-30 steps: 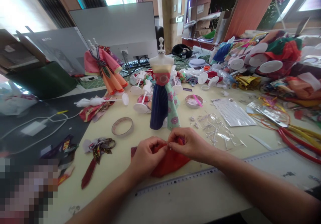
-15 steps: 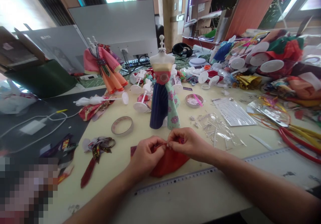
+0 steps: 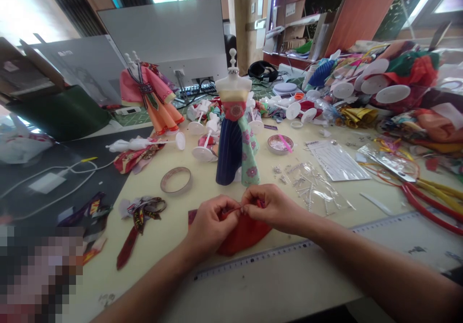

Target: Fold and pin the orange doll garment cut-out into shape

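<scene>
A piece of red cloth (image 3: 246,233) lies bunched on the cream table top, above a clear ruler (image 3: 282,251). My left hand (image 3: 213,220) pinches its upper edge between thumb and fingers. Close beside it, my right hand (image 3: 265,207) pinches the same edge, and the fingertips of both hands nearly meet. Just behind the hands stands a small white mannequin (image 3: 234,84) in a yellow and red top with a navy and a mint flowered panel (image 3: 250,154). Anything small between the fingertips is too tiny to make out.
Left of my hands are a tape roll (image 3: 176,180) and patterned scraps (image 3: 139,221). Silver trims in a plastic bag (image 3: 318,190), a small round dish (image 3: 280,144) and red-handled scissors (image 3: 415,197) lie to the right. A dressed mannequin (image 3: 148,89) stands at the back left.
Both hands keep their pinch on the red cloth and have hardly moved. The view has shifted very slightly.
</scene>
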`<state>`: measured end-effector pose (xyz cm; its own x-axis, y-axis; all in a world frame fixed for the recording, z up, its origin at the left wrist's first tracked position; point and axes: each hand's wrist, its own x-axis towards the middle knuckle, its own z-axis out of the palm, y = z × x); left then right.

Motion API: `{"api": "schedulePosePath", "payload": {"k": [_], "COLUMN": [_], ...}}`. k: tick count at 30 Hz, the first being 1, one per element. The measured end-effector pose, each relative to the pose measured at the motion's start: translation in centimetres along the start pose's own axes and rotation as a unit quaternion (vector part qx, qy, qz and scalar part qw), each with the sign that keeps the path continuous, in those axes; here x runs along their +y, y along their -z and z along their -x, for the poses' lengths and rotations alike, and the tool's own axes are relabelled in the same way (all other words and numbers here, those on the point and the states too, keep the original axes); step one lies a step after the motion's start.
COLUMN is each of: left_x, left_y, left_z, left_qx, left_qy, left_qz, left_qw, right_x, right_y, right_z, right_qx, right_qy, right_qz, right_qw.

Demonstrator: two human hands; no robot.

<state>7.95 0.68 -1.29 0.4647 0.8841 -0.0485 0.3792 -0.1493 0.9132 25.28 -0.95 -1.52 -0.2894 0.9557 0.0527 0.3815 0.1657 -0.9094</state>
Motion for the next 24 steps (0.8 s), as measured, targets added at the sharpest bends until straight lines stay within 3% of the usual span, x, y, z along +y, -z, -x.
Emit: {"api": "schedulePosePath", "payload": {"k": [10,24], "left_x": [-0.7,-0.2], "left_y": [0.1,-0.3], "left_z": [-0.2,0.2], "left_qx": [0.021,0.059], "left_qy": [0.059,-0.001], "left_qz": [0.084,-0.054], "left_qw": [0.995,0.997], "right_x": [-0.4,0.4], "right_y": [0.1,-1.1], "right_z": [0.0,0.0], "right_qx": [0.049,0.096], "right_qy": [0.027,0.088], "right_qz": [0.030,0.186], "right_qw": [0.998,0.974]}}
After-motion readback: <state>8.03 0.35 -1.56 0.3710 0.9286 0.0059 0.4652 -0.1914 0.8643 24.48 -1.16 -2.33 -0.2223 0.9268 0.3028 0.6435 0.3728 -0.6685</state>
